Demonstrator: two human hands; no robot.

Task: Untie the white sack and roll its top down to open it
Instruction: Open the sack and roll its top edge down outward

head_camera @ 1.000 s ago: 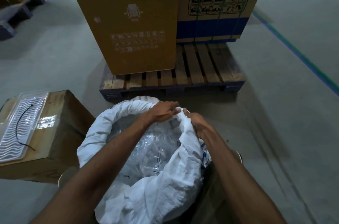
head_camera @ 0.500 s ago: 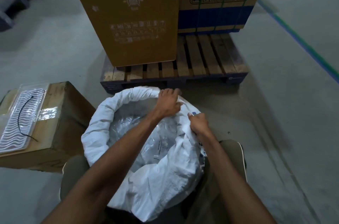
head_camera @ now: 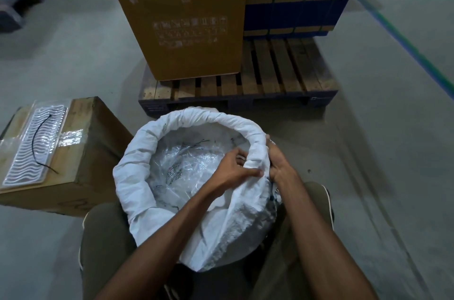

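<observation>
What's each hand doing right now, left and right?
Left hand: closed, fingers pinching the rolled rim of the white sack from inside.
Right hand: closed on the same rim, from outside.

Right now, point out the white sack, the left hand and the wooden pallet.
white sack [head_camera: 208,119], head view: far side of its rolled rim.
left hand [head_camera: 233,169], head view: back of the hand.
wooden pallet [head_camera: 277,71], head view: bare top slats.
</observation>
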